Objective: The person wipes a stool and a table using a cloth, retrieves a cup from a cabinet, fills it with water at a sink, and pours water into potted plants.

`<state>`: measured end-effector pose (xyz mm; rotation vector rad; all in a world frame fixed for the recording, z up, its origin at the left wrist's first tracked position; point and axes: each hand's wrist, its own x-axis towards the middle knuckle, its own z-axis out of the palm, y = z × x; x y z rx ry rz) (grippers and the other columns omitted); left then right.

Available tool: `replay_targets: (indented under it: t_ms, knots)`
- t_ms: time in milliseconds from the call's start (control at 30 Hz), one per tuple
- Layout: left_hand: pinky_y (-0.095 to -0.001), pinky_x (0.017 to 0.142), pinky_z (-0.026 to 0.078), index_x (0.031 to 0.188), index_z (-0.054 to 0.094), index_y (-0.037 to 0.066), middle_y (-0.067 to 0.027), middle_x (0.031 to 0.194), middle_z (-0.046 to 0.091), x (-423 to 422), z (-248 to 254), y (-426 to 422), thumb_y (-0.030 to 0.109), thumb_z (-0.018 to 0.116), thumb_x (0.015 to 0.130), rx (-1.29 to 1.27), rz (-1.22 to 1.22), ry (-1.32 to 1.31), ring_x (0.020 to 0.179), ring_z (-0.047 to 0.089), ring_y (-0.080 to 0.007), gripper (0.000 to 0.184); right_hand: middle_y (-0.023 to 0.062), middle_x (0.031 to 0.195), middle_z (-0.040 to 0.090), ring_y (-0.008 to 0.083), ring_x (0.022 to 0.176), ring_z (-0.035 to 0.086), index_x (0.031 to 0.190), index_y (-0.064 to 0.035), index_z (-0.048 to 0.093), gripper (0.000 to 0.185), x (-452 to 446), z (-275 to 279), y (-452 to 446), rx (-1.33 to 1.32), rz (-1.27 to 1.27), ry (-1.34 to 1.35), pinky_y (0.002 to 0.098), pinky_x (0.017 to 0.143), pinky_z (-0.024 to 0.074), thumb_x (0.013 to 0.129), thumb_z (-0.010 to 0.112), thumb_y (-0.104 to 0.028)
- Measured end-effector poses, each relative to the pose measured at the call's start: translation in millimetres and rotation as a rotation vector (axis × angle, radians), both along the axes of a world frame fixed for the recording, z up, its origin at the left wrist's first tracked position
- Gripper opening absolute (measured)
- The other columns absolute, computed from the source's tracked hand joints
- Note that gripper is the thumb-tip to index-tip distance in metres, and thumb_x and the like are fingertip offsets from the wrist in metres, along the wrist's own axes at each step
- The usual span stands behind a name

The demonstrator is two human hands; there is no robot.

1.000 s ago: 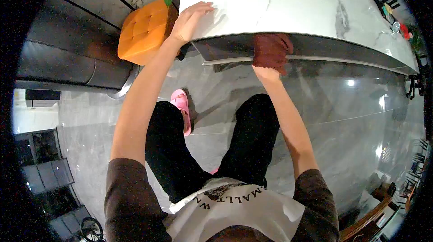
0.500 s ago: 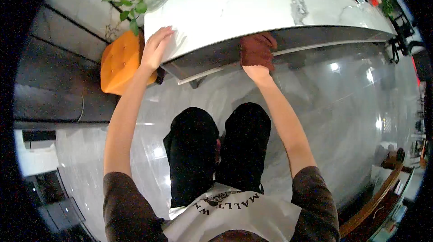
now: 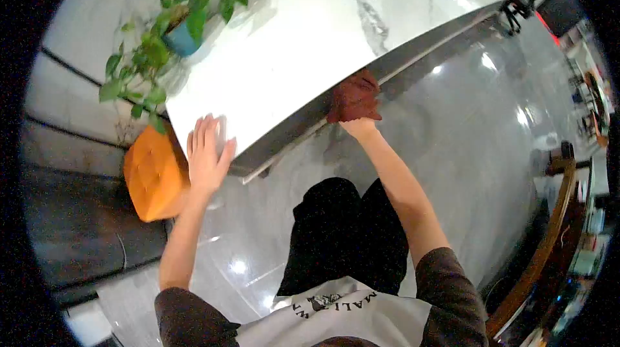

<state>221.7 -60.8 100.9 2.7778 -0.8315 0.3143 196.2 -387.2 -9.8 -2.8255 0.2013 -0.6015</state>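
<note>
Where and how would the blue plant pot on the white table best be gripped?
Probably around the lower wall of the blue pot, coming from the near right, across the white tabletop. The wall shows bare there, while leaves spill thickly over the left side and droop over part of the upper right, so a low grip should avoid most of them.

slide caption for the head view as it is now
Left hand on the white marbled top, right hand covered by dark red cloth at its front edge.
</note>
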Motion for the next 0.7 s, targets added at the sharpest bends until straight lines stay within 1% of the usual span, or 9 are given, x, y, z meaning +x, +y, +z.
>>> replay_targets:
  t_ms: [67,267,367,433,500,567,633,667,700]
  knots:
    - [-0.0438,0.102,0.015,0.124,0.035,0.004,-0.0162,0.133,0.03,2.4,-2.3,3.0,0.031,0.045,0.085,0.048,-0.02,0.01,0.125,0.023,-0.0321,0.049,0.0184,0.102,0.052,0.0336,0.1,0.047,0.097,-0.0043,0.055,0.035,1.8,10.4,-10.2,-0.009,-0.04,-0.029,0.0437,0.086,0.038,0.065,0.058,-0.017]
    - [-0.0458,0.102,0.013,0.122,0.038,0.004,-0.0174,0.131,0.031,2.7,-0.1,-0.5,0.03,0.047,0.081,0.002,-0.015,0.064,0.125,0.022,-0.0333,0.049,0.0161,0.106,0.052,0.0336,0.101,0.046,0.098,-0.0057,0.055,0.032,-0.4,62.4,-43.0,-0.005,-0.258,0.175,0.044,0.089,0.0355,0.07,0.052,-0.021]
    - [-0.0454,0.102,0.012,0.121,0.039,0.004,-0.017,0.131,0.031,3.7,0.7,-1.9,0.029,0.048,0.081,0.013,-0.019,0.07,0.125,0.021,-0.0326,0.049,0.0169,0.11,0.05,0.0347,0.102,0.046,0.102,-0.0061,0.053,0.032,4.4,40.5,-73.8,-0.122,-0.244,0.1,0.0443,0.091,0.0331,0.073,0.05,-0.018]
    - [-0.045,0.102,0.014,0.12,0.039,0.005,-0.0159,0.13,0.032,4.7,1.2,-0.5,0.028,0.051,0.079,0.0,-0.055,0.045,0.125,0.023,-0.0319,0.049,0.0136,0.113,0.049,0.0303,0.105,0.045,0.108,-0.0067,0.054,0.039,14.9,19.1,-91.4,-0.191,-0.28,0.131,0.0463,0.086,0.0372,0.075,0.055,-0.027]
    - [-0.0444,0.102,0.015,0.119,0.041,0.005,-0.0148,0.129,0.034,8.4,0.8,1.5,0.026,0.053,0.078,-0.063,-0.047,0.091,0.124,0.025,-0.0312,0.048,0.0145,0.126,0.039,0.0304,0.115,0.038,0.119,-0.005,0.045,0.045,19.6,18.4,-97.1,-0.245,-0.338,0.373,0.0465,0.094,0.0308,0.08,0.048,-0.027]
    - [-0.044,0.101,0.017,0.118,0.043,0.005,-0.0144,0.128,0.036,9.8,-1.7,0.0,0.025,0.054,0.077,-0.079,-0.047,0.054,0.122,0.027,-0.0314,0.046,0.0172,0.112,0.049,0.0312,0.107,0.045,0.103,-0.0043,0.054,0.031,20.3,18.2,-103.2,-0.161,-0.366,0.097,0.0413,0.091,0.035,0.074,0.05,-0.016]
    - [-0.0433,0.101,0.019,0.115,0.046,0.005,-0.0146,0.127,0.038,9.7,-2.1,0.4,0.023,0.054,0.077,-0.069,-0.049,0.038,0.121,0.029,-0.0316,0.043,0.0188,0.113,0.048,0.0324,0.109,0.044,0.106,-0.0039,0.054,0.034,27.4,17.3,-120.2,-0.197,-0.269,0.241,0.0458,0.09,0.0352,0.076,0.049,-0.017]
    - [-0.0433,0.101,0.019,0.115,0.046,0.005,-0.0146,0.127,0.038,8.5,-1.5,-0.8,0.023,0.054,0.077,-0.069,-0.039,0.041,0.121,0.029,-0.0316,0.043,0.019,0.115,0.047,0.0333,0.11,0.043,0.11,-0.0041,0.051,0.036,25.7,40.9,-121.9,-0.274,-0.329,0.321,0.0491,0.089,0.0352,0.078,0.047,-0.018]
    - [-0.0431,0.1,0.02,0.113,0.047,0.004,-0.0147,0.126,0.039,7.4,0.8,-2.1,0.022,0.055,0.076,-0.09,-0.039,0.04,0.121,0.03,-0.0318,0.042,0.018,0.121,0.041,0.0323,0.115,0.037,0.115,-0.0043,0.047,0.039,37.1,25.1,-138.7,-0.162,-0.372,0.447,0.0491,0.094,0.0285,0.08,0.044,-0.02]
